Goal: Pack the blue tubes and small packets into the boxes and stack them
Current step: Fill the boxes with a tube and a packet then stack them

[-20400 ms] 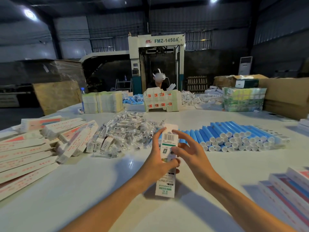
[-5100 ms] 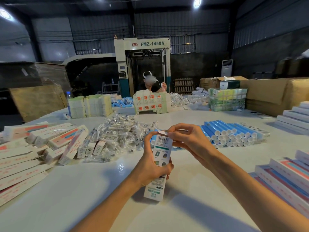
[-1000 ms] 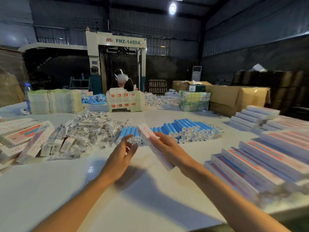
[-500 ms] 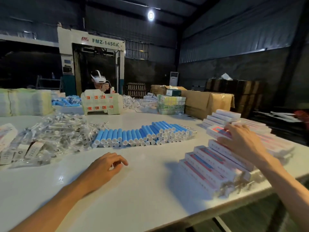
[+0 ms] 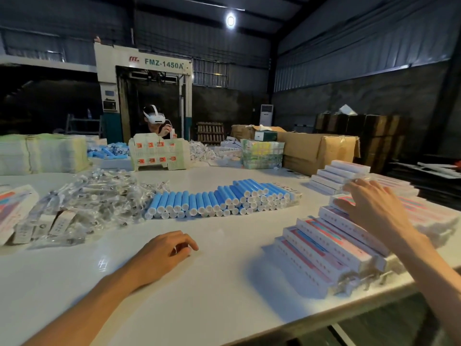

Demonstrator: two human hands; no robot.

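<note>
White table point(image 5: 224, 283): blue tubes point(image 5: 219, 201) centre, small packets point(image 5: 94, 196) heaped left, boxes point(image 5: 324, 245) stacked right. My right hand point(image 5: 374, 211), fingers spread, flat on stack; left hand point(image 5: 162, 253) loosely curled, empty. Step: stacking; next, probably fresh box point(image 5: 13, 211).

Open table point(image 5: 224, 283) runs between the packet heap point(image 5: 94, 201), blue tubes point(image 5: 219, 201) and stacked boxes point(image 5: 324, 245).

A wide white table point(image 5: 224, 283); a row of blue tubes point(image 5: 219, 201) lies across its middle; a heap of clear small packets point(image 5: 99, 196) just left of them; stepped stacks of long boxes point(image 5: 324, 245) along the right edge; a cardboard carton point(image 5: 319, 153) at the far side.
</note>
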